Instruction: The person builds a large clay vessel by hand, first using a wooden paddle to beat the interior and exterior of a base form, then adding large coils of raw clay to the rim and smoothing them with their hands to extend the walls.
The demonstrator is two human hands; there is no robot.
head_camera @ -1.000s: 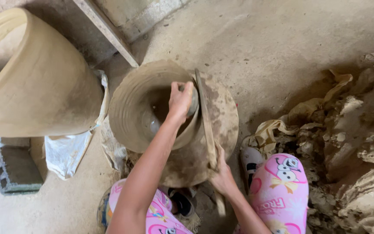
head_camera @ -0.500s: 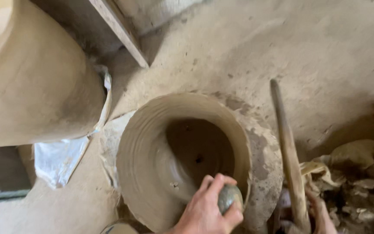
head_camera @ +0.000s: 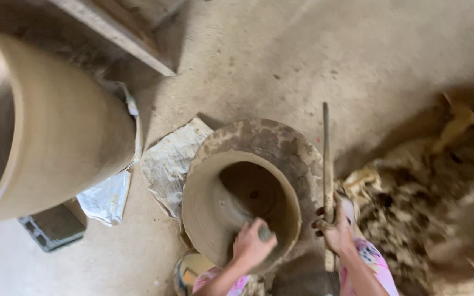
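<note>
A wet clay pot (head_camera: 204, 203) stands on a round clay-smeared base (head_camera: 281, 145) on the floor, its mouth open upward. My left hand (head_camera: 252, 244) reaches inside the pot near its close wall and is closed around a small rounded grey stone (head_camera: 265, 234). My right hand (head_camera: 336, 230) grips a long flat wooden paddle (head_camera: 326, 159) held upright just outside the pot's right wall. Pink patterned trouser legs show at the bottom edge.
A large finished clay pot (head_camera: 50, 126) fills the left side. A plastic sheet (head_camera: 165, 164) lies between the two pots, a grey block (head_camera: 53, 227) beneath the big one. A wooden beam (head_camera: 116, 33) runs at top left. Heaped clay-stained rags (head_camera: 423, 208) lie at right.
The view has shifted, so the pot now sits lower and to the right. My left hand with the stone has gone deeper inside the pot. The paddle stands closer to the pot's wall.
</note>
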